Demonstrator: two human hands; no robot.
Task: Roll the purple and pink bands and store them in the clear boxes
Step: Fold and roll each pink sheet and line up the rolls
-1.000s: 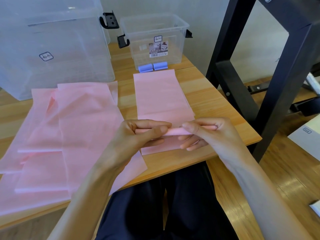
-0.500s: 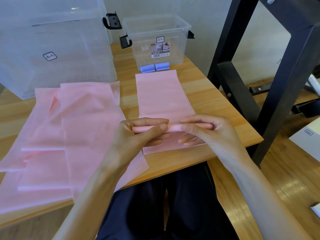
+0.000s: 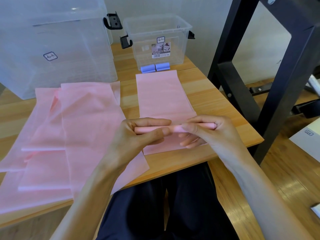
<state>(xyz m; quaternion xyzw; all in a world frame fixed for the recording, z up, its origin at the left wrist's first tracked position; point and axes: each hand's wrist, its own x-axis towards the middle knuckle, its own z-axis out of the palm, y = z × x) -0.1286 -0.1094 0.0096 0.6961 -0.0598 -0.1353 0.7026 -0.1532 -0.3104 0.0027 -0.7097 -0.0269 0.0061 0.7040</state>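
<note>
At the worktop (image 3: 216, 108) edge, both hands — left (image 3: 138, 135), right (image 3: 207, 134) — pinch the pink band (image 3: 161, 94)'s roll. Roll has thickened and crept forward; most of the band is unrolled yet.

The left hand (image 3: 138, 134) and right hand (image 3: 207, 130) cover most of the pink roll (image 3: 145, 129), hiding its middle and part of the flat band beneath. The big clear box (image 3: 52, 49) and the pile of pink bands (image 3: 60, 135) are cut off at the left edge. The label print on the small clear box (image 3: 161, 51) is too small to read.
</note>
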